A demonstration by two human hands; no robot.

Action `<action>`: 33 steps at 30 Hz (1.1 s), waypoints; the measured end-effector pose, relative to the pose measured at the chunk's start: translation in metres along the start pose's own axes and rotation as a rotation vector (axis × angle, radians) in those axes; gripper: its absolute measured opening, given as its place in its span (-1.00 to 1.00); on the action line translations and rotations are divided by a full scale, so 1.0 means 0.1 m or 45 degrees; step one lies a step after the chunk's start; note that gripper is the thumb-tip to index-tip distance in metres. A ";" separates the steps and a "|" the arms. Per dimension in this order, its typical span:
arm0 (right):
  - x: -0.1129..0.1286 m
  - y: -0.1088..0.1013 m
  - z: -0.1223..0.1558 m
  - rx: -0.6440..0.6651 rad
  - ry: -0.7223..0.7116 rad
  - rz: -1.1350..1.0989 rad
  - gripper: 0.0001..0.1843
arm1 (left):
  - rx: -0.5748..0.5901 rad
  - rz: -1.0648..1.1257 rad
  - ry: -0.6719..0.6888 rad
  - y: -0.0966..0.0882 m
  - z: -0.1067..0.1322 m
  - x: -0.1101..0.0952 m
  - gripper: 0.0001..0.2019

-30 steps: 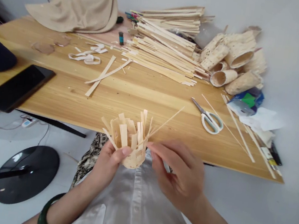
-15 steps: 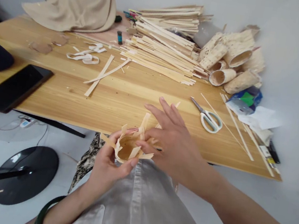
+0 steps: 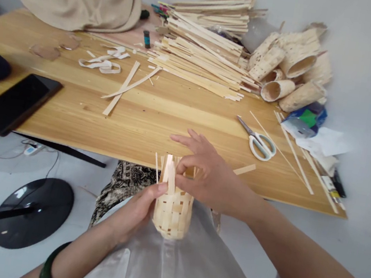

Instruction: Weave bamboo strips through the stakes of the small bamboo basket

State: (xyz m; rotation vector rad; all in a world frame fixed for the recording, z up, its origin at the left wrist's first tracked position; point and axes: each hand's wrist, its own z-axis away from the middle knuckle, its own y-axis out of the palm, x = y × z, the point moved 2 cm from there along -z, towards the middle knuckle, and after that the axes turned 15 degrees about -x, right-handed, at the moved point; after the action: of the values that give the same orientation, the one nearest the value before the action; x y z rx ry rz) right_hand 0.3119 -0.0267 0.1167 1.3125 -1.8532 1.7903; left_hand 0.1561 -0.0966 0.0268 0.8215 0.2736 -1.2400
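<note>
A small woven basket [image 3: 174,214] of pale bamboo-like strips is held over my lap, just off the table's front edge. Its woven side faces me, and loose strip ends stand up around the rim. My left hand [image 3: 142,204] grips it from the left, thumb on the weave near the rim; the other fingers are hidden behind it. With thumb and index finger, my right hand [image 3: 201,171] pinches an upright strip [image 3: 170,176] at the rim. Its other fingers are stretched out. Another strip [image 3: 245,169] sticks out to the right behind this hand.
Scissors [image 3: 258,140] lie right of centre on the wooden table [image 3: 188,121]. Behind are a pile of strips [image 3: 201,53] and several woven tubes [image 3: 295,58]. Two crossed strips [image 3: 123,88], white ribbon [image 3: 102,65], a phone [image 3: 16,102] and a beige cloth [image 3: 83,3] lie leftward.
The basket has been tipped so its woven side shows instead of its open mouth. My right hand has moved slightly down, and its thumb and index finger now pinch a strip.
</note>
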 end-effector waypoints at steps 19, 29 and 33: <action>-0.06 0.22 0.13 -0.018 0.152 -0.013 -0.59 | -0.372 -0.519 1.154 -0.17 0.26 -0.02 -0.72; -0.16 0.14 0.36 -0.256 -0.091 0.220 -0.78 | -0.287 -0.454 0.777 -0.24 0.19 0.11 -0.88; -0.12 -0.06 0.60 -0.655 -0.353 0.368 -0.82 | -0.321 -0.404 0.722 -0.23 0.17 0.11 -0.85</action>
State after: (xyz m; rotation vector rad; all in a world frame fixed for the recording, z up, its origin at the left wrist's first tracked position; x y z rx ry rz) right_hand 0.3469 -0.0739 0.0996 1.1777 -2.5411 1.1446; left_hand 0.1348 -0.1183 0.0233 0.9181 1.0312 -1.2082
